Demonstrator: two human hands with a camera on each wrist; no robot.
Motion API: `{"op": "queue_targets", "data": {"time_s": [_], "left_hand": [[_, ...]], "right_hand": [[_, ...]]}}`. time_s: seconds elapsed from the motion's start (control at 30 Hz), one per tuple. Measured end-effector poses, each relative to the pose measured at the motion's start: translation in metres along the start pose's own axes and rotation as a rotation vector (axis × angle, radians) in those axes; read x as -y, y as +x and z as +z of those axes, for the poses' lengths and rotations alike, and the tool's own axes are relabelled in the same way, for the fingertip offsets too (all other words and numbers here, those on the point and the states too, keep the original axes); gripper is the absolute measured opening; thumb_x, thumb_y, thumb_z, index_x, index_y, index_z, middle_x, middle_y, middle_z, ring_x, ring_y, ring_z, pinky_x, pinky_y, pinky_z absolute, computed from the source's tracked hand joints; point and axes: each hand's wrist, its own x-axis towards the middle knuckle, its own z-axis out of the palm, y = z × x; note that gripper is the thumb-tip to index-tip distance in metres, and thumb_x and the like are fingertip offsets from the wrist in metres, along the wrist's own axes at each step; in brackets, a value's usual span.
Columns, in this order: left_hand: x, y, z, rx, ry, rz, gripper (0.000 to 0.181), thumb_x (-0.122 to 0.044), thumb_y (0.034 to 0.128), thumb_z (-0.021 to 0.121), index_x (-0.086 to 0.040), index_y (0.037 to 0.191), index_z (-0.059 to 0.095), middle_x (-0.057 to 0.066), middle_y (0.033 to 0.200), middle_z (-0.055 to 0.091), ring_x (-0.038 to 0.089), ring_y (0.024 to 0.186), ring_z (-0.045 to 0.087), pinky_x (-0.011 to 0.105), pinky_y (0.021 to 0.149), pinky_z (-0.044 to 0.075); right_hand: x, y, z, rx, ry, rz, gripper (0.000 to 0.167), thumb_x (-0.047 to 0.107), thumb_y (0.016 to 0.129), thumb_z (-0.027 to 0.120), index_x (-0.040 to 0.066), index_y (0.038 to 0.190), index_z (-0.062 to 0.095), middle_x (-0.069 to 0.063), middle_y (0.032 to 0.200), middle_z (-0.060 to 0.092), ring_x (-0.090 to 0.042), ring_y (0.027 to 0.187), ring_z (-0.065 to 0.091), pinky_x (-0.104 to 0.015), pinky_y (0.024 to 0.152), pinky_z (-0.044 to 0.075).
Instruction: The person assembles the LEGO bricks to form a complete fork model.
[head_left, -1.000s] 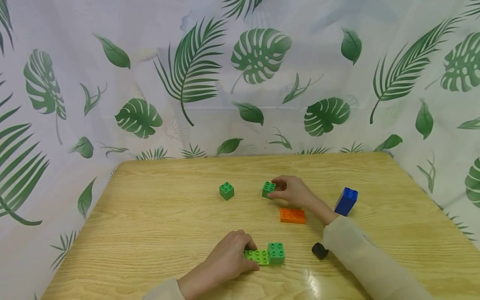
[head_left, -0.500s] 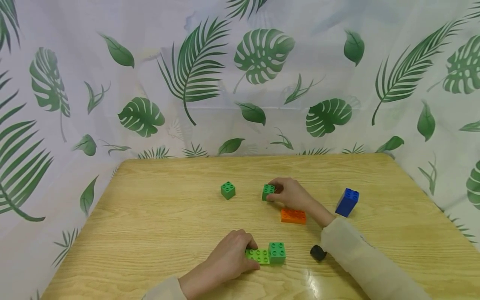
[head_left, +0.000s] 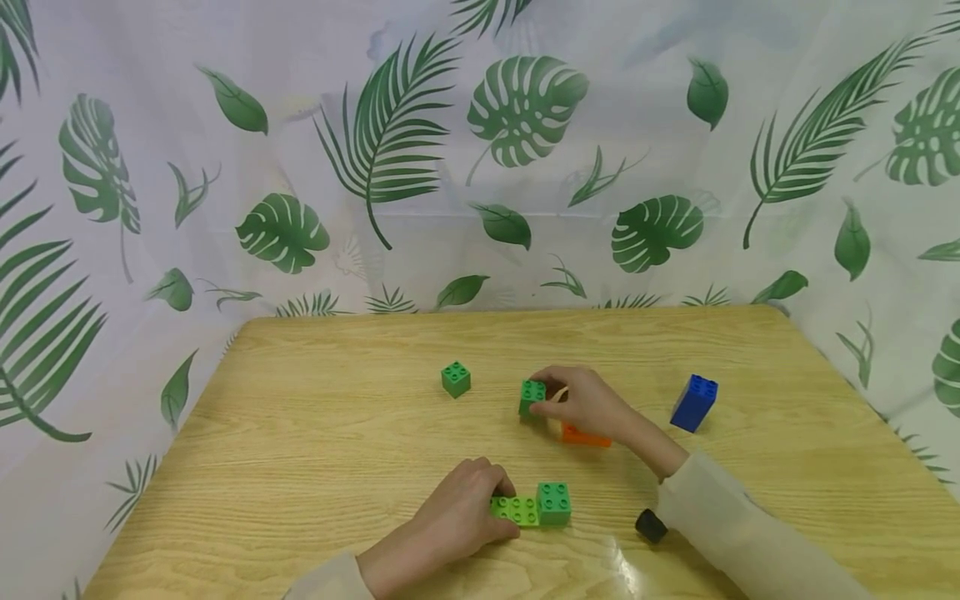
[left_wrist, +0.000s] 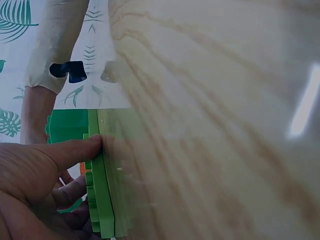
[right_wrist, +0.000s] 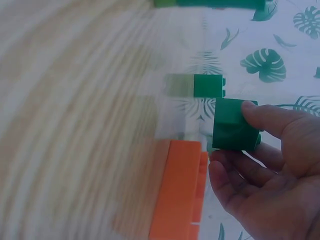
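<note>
My left hand (head_left: pixel 467 510) grips a light green toy brick plate (head_left: pixel 519 511) on the table, the thumb along its near side. A green square brick (head_left: pixel 554 503) is mounted on the plate's right end, as the left wrist view also shows. Farther back, my right hand (head_left: pixel 588 403) pinches another green square brick (right_wrist: pixel 235 124) between thumb and fingers. In the right wrist view that brick is raised off the tabletop. Just below this hand lies an orange brick (head_left: pixel 587 436), partly covered by it in the head view.
One more green brick (head_left: pixel 456 379) stands to the left at the back of the wooden table (head_left: pixel 337 417). A tall blue brick (head_left: pixel 694 403) is on the right. A black object (head_left: pixel 651 527) shows by the right sleeve. Leaf-printed cloth (head_left: pixel 420 167) hangs behind.
My right hand has lifted its green brick and brought it slightly nearer and left, now overlapping the orange brick in view. The left hand keeps its grip on the plate.
</note>
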Motion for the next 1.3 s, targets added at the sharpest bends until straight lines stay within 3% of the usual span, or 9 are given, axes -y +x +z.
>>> {"op": "queue_targets", "data": {"time_s": [0.23,0.53,0.93,1.3], "left_hand": [[0.000,0.000,0.000,0.007,0.007,-0.007,0.033,-0.028,0.0793,0.092,-0.012,0.102,0.075,-0.007,0.092,0.061,0.009,0.090,0.056,0.027,0.081,0.049],[0.000,-0.002,0.001,-0.005,0.013,0.013,0.033,-0.027,0.0791,0.092,-0.012,0.101,0.075,-0.007,0.092,0.061,0.010,0.090,0.056,0.026,0.080,0.049],[-0.001,-0.003,0.001,-0.005,0.008,0.003,0.034,-0.027,0.0789,0.092,-0.011,0.103,0.074,-0.007,0.093,0.059,0.010,0.091,0.053,0.026,0.080,0.048],[0.006,-0.010,-0.005,0.007,-0.008,-0.042,0.050,-0.034,0.0783,0.092,-0.009,0.116,0.071,-0.006,0.102,0.057,0.013,0.099,0.051,0.029,0.086,0.048]], "right_hand": [[0.013,-0.012,0.001,0.003,0.011,-0.070,0.037,0.018,0.095,0.078,-0.002,0.124,0.069,-0.006,0.104,0.072,-0.021,0.096,0.067,-0.031,0.078,0.057],[0.032,-0.028,0.001,0.025,0.027,-0.091,0.038,0.021,0.095,0.078,-0.001,0.125,0.069,-0.004,0.106,0.071,-0.018,0.095,0.066,-0.029,0.076,0.056],[0.051,-0.049,0.002,0.076,0.060,-0.059,0.040,0.022,0.095,0.077,0.001,0.128,0.068,-0.001,0.105,0.070,-0.016,0.092,0.065,-0.028,0.076,0.056],[0.061,-0.065,0.005,0.080,0.058,-0.056,0.040,0.025,0.095,0.078,0.004,0.127,0.069,-0.002,0.114,0.071,-0.016,0.093,0.065,-0.028,0.078,0.056]]}}
